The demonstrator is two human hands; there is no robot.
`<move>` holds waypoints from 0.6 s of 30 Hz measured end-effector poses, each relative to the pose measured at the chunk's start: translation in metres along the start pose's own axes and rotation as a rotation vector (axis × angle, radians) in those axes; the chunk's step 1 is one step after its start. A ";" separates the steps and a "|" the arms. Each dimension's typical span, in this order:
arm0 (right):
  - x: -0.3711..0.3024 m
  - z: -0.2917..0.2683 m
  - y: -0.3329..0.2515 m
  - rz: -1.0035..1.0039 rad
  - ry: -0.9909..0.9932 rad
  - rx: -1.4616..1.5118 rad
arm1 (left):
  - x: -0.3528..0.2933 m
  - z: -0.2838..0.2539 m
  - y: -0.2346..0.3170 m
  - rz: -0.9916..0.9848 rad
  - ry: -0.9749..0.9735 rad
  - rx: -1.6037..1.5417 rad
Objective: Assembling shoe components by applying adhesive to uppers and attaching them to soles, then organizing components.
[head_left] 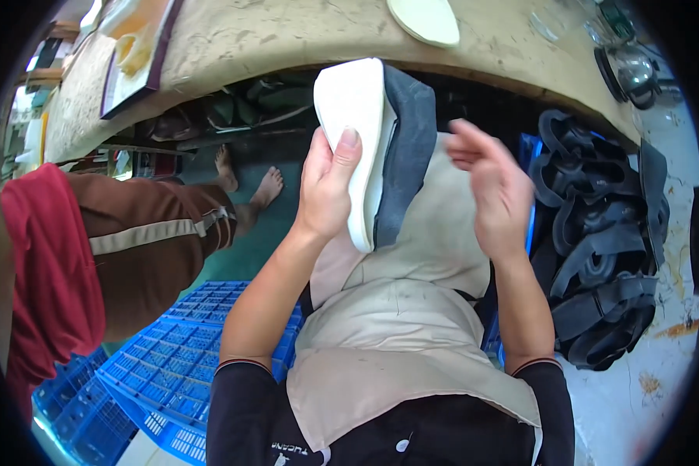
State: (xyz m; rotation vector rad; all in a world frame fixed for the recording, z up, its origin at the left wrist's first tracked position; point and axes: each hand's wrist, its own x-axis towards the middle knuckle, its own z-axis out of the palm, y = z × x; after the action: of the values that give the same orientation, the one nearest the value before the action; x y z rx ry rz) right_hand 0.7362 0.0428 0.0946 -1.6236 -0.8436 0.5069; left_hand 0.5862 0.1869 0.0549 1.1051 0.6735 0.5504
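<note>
My left hand point(328, 182) grips a shoe point(408, 147) and holds it upright over my lap, with the thumb pressed on its white sole. The sole faces left, and the dark grey upper is on the right; a pale layer shows between them. My right hand point(499, 186) is raised to the right of the shoe, apart from it. Its index finger is stretched out and the fingertips are blurred; nothing shows in it. A beige apron point(396, 318) covers my lap beneath the shoe.
Ahead is a worn, covered workbench point(303, 39) with a white sole-shaped piece point(426, 19) on it. Black sandals point(598, 233) are piled to the right. Blue plastic crates point(171, 365) stand at the left, beside a seated person in brown trousers point(147, 233).
</note>
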 end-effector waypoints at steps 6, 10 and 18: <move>-0.017 0.036 0.041 0.394 -0.081 0.640 | -0.013 0.002 -0.042 -0.019 -0.024 0.013; -0.017 0.033 0.070 0.509 -0.164 0.674 | -0.016 -0.005 -0.052 -0.035 -0.043 0.061; -0.014 0.035 0.069 0.449 -0.276 0.546 | -0.025 -0.001 -0.060 0.016 0.032 0.098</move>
State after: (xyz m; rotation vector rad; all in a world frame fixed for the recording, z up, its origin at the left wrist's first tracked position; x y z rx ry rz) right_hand 0.7191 0.0504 0.0181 -1.2379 -0.4674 1.1891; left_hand 0.5726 0.1484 0.0041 1.1958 0.7264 0.5545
